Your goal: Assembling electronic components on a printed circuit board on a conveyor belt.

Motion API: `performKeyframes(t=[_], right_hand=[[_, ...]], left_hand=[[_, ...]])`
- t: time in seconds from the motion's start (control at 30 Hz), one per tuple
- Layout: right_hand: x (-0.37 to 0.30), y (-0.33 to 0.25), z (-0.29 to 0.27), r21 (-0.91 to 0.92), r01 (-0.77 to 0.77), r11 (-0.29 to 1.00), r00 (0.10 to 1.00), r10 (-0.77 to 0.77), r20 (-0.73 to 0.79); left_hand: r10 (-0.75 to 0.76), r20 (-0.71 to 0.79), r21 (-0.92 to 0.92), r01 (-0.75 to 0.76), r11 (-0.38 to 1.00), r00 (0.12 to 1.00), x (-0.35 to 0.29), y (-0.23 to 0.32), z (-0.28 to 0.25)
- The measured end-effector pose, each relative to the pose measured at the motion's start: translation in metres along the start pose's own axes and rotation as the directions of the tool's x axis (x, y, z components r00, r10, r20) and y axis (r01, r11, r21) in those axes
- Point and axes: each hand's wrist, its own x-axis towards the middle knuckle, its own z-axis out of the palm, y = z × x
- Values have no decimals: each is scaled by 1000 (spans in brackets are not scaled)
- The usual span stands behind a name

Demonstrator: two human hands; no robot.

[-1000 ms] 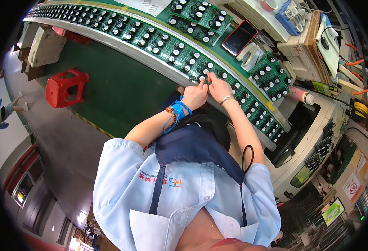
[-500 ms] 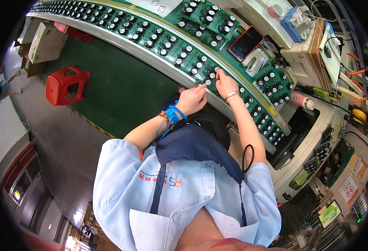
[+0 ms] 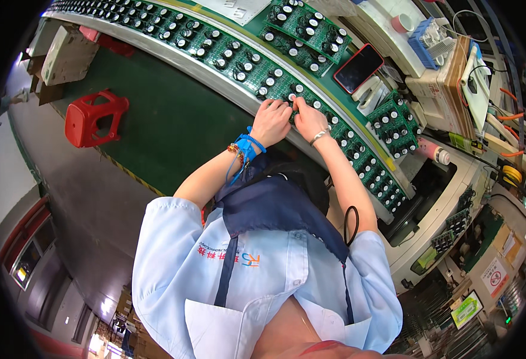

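Observation:
My left hand (image 3: 271, 124), with a blue wrist strap (image 3: 248, 147), rests at the near edge of a row of green circuit boards (image 3: 257, 76). Its fingers are curled in over the board edge, and their tips are partly hidden. Right beside it, my right hand (image 3: 310, 122) has thumb and fingers pinched together on the same board, against the round white-topped parts (image 3: 297, 88). What either hand pinches is too small to make out. Black looped wires lie among the white-topped parts on the boards.
Beyond the row lie stacked circuit boards (image 3: 311, 27), a phone (image 3: 359, 68) and another board stack (image 3: 393, 124). A pink bottle (image 3: 433, 151) stands to the right, near a blue rack (image 3: 427, 43). On the floor at left is a red stool (image 3: 95, 118).
Both hands have shifted along the row toward the left. My left hand has moved farther in over the board edge, its extended index finger now curled. The view has shifted slightly.

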Motion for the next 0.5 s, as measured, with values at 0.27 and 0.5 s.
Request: performKeyframes(t=[0.27,0.5], right_hand=[[9,4,-5,58,14,998,996,-9,-87],[20,8,-11,-7,-28,1000,994,27,-105]], left_hand=[[-23,-107,-64,16,998,994,-4,-8,-17],[-157,-229,4,162,987,961,-14,-42,-29]])
